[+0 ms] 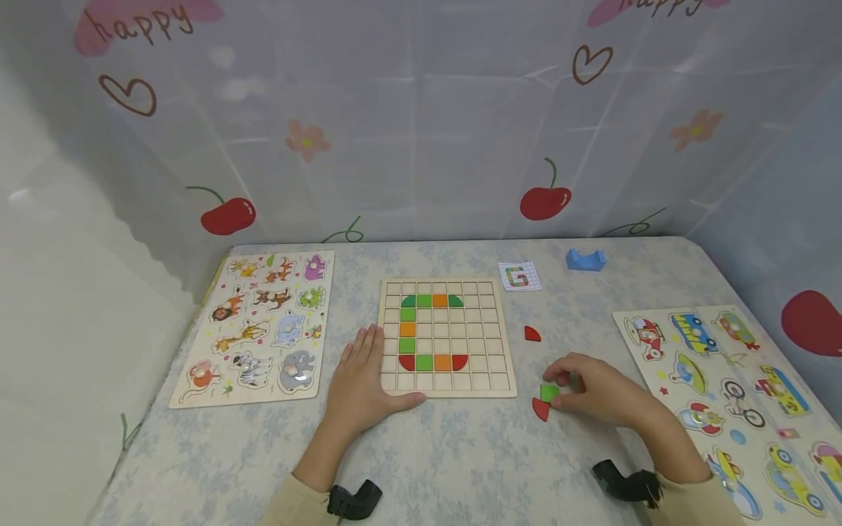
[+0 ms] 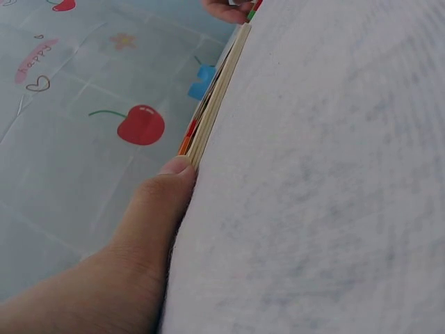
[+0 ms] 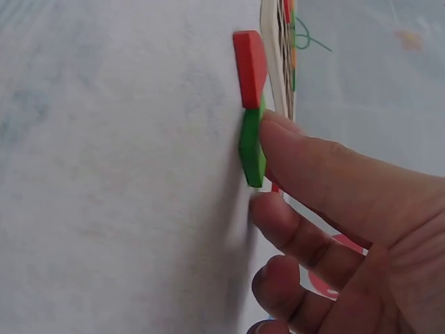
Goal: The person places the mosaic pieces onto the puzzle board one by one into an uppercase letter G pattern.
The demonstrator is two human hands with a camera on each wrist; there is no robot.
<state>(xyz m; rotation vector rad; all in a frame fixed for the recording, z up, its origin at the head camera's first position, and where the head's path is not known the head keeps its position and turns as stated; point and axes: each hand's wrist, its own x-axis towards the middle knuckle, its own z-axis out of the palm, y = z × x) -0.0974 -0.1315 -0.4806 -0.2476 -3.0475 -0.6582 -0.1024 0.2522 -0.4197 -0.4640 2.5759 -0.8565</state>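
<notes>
My left hand [image 1: 358, 383] rests at the lower left corner of a wooden grid board [image 1: 487, 343], fingers straight along its left side and thumb against its near edge. In the left wrist view, the thumb [image 2: 156, 209] meets the board's edge [image 2: 215, 104]. On the board, green, orange and red pieces form a C shape. To its right, my right hand [image 1: 601, 391] pinches a green square block [image 1: 549, 393] between thumb and index finger. A red quarter-round piece [image 1: 541, 410] touches that block; in the right wrist view, the red piece [image 3: 249, 66] adjoins the green block [image 3: 252, 149].
Another red quarter-round piece [image 1: 532, 334] lies right of the board. Behind it are a pattern card [image 1: 520, 277] showing a G and a blue holder [image 1: 585, 260]. An animal puzzle board [image 1: 263, 380] lies at left, a vehicle puzzle board [image 1: 717, 380] at right. A printed curtain [image 1: 414, 146] hangs behind.
</notes>
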